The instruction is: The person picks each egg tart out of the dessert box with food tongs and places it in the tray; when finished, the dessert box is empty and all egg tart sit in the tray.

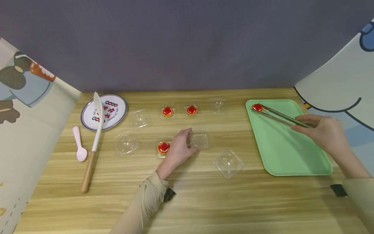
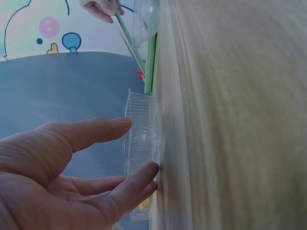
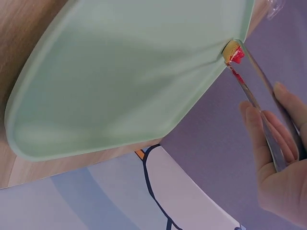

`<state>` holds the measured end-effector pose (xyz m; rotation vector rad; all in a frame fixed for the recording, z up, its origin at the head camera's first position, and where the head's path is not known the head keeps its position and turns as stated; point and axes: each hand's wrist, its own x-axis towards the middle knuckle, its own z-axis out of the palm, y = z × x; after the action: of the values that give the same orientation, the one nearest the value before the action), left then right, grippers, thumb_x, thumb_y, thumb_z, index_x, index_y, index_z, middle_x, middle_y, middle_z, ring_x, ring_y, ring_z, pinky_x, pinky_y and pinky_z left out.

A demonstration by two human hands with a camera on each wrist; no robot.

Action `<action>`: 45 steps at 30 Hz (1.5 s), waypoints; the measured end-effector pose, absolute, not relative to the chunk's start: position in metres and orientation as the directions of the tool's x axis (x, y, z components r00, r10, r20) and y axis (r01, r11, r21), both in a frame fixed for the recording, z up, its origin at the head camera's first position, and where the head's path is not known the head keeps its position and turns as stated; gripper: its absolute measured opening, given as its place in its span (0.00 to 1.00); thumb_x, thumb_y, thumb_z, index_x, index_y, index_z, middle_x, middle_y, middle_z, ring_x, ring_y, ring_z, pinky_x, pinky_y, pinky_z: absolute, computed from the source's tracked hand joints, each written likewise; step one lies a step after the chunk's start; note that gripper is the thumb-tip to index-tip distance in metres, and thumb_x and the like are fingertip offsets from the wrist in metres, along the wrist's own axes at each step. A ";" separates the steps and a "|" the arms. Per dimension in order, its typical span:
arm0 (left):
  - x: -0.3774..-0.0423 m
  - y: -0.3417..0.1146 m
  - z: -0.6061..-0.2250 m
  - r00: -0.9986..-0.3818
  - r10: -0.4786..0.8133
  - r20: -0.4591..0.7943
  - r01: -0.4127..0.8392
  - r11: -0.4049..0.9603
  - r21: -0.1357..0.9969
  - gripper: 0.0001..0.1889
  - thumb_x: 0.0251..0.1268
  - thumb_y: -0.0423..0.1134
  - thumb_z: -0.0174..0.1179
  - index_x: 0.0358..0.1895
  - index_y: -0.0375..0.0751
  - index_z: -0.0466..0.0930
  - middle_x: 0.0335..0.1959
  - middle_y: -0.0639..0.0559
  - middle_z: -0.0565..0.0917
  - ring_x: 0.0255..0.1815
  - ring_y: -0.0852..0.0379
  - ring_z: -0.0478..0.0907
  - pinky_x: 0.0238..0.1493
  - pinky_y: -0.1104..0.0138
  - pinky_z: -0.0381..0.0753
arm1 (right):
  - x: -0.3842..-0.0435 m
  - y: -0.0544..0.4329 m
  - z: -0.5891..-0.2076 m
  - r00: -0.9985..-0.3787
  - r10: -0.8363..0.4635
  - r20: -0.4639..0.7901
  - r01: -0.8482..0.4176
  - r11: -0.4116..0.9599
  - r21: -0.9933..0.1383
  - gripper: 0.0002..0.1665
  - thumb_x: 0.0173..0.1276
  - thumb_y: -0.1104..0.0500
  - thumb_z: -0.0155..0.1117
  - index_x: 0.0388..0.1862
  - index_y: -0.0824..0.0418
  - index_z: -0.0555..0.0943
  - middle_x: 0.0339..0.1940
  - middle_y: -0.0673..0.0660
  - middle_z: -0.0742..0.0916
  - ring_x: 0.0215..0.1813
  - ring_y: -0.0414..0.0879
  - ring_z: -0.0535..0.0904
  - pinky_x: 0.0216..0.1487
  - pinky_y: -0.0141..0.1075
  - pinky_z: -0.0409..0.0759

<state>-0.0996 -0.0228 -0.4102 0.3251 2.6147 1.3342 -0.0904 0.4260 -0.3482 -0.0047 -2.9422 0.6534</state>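
Note:
My right hand (image 1: 324,131) grips metal tongs (image 1: 280,117) over the green tray (image 1: 292,156). Their tips pinch a small tart with red topping (image 1: 257,107) at the tray's far left corner; its yellow base shows in the right wrist view. My left hand (image 1: 179,150) is beside a clear plastic box (image 1: 200,140), thumb and fingers spread at its near-left side. In the left wrist view, the fingertips (image 2: 149,170) overlap the ribbed box wall. Left of that hand, another tart (image 1: 163,148) sits in a clear box, partly hidden by the hand.
Two boxed tarts, one (image 1: 168,111) left of the other (image 1: 191,110), stand farther back. Several clear domed lids, such as one lid (image 1: 228,163), lie around. At left are a printed plate (image 1: 117,112), a long white spatula (image 1: 97,136) with wooden handle, and a pink spoon (image 1: 81,152).

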 end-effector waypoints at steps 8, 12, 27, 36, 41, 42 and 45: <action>-0.098 -0.023 -0.409 -0.957 0.283 -0.067 0.112 0.569 0.815 0.42 0.56 0.27 0.79 0.74 0.22 0.68 0.65 0.30 0.79 0.51 0.41 0.87 0.53 0.61 0.91 | -0.089 0.427 -0.349 -0.991 0.032 0.133 -0.028 0.906 -0.423 0.25 0.68 0.55 0.80 0.55 0.71 0.88 0.54 0.76 0.86 0.32 0.04 0.63 0.14 0.35 0.64; -0.098 -0.023 -0.409 -0.956 0.283 -0.078 0.098 0.559 0.823 0.42 0.57 0.27 0.78 0.75 0.22 0.68 0.66 0.30 0.79 0.53 0.40 0.87 0.53 0.62 0.91 | -0.089 0.429 -0.348 -0.992 0.032 0.126 -0.025 0.901 -0.432 0.27 0.67 0.55 0.81 0.56 0.73 0.87 0.55 0.76 0.86 0.34 0.03 0.61 0.18 0.26 0.70; -0.098 -0.025 -0.411 -0.950 0.313 -0.016 0.185 0.601 0.777 0.42 0.58 0.29 0.78 0.75 0.20 0.67 0.68 0.28 0.77 0.70 0.32 0.75 0.76 0.46 0.73 | -0.080 0.418 -0.340 -0.984 0.094 0.152 0.005 0.867 -0.499 0.29 0.67 0.49 0.82 0.57 0.68 0.88 0.47 0.37 0.87 0.39 0.05 0.67 0.34 0.09 0.68; -0.099 -0.031 -0.403 -0.952 0.302 -0.046 0.148 0.586 0.796 0.49 0.61 0.34 0.79 0.80 0.23 0.59 0.77 0.28 0.69 0.78 0.33 0.67 0.82 0.47 0.65 | -0.076 0.394 -0.331 -0.993 0.082 0.084 0.026 0.853 -0.521 0.31 0.67 0.44 0.81 0.63 0.59 0.87 0.58 0.52 0.87 0.43 0.07 0.70 0.36 0.11 0.70; -0.099 -0.046 -0.396 -0.964 0.259 -0.054 0.096 0.535 0.839 0.52 0.60 0.37 0.81 0.83 0.29 0.58 0.80 0.33 0.66 0.75 0.34 0.72 0.78 0.48 0.70 | -0.075 0.377 -0.327 -0.996 -0.004 0.084 -0.051 0.822 -0.567 0.25 0.65 0.49 0.84 0.58 0.55 0.90 0.47 0.28 0.86 0.43 0.12 0.77 0.35 0.15 0.76; -0.099 -0.050 -0.394 -0.966 0.252 -0.054 0.089 0.520 0.850 0.52 0.59 0.37 0.81 0.83 0.30 0.58 0.81 0.33 0.66 0.74 0.34 0.73 0.77 0.48 0.72 | -0.074 0.373 -0.326 -0.996 -0.022 0.084 -0.067 0.813 -0.579 0.24 0.64 0.50 0.84 0.57 0.54 0.90 0.45 0.27 0.87 0.42 0.14 0.79 0.35 0.16 0.78; -0.096 -0.064 -0.391 -0.969 0.243 -0.050 0.071 0.466 0.882 0.53 0.58 0.36 0.82 0.83 0.30 0.59 0.81 0.34 0.66 0.74 0.33 0.72 0.76 0.48 0.73 | -0.072 0.357 -0.323 -0.994 -0.068 0.081 -0.103 0.796 -0.596 0.21 0.63 0.52 0.85 0.55 0.52 0.91 0.43 0.34 0.91 0.41 0.20 0.84 0.34 0.19 0.80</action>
<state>-0.0960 -0.0636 -0.3907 0.2755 2.5418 1.5160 -0.0721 0.3566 -0.3229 0.1390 -2.9248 0.9750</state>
